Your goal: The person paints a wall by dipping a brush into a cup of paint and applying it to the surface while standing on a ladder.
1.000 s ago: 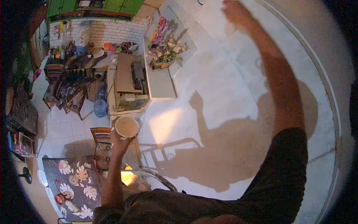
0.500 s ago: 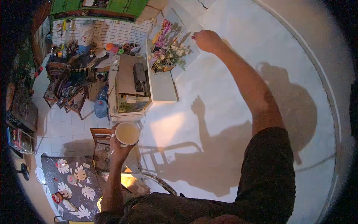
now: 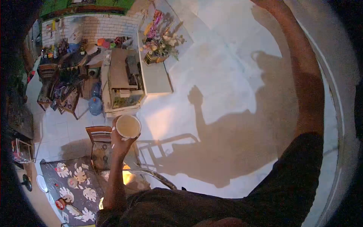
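Observation:
My left hand (image 3: 121, 142) is wrapped round a round, pale tub (image 3: 128, 126) with cream-coloured contents, held upright at lower left of centre. White smears mark its fingers. My right arm reaches up along the right side, close to the white wall (image 3: 223, 72). At the top edge, only the heel of my right hand (image 3: 264, 3) shows; its fingers are cut off, so whether they hold anything is hidden. Shadows of my body, an arm and a railing-like frame fall across the wall.
A flower arrangement (image 3: 162, 41) stands on a white ledge (image 3: 157, 81) against the wall. Beside it is a cardboard-topped glass tank (image 3: 126, 99). Below are a metal rail (image 3: 160, 179), wooden chair (image 3: 100, 151), water jug (image 3: 95, 106) and leaf-patterned table (image 3: 75, 189).
My right hand has moved up and to the right, from beside the flowers to the top edge. The view has shifted slightly; my left hand still holds the tub.

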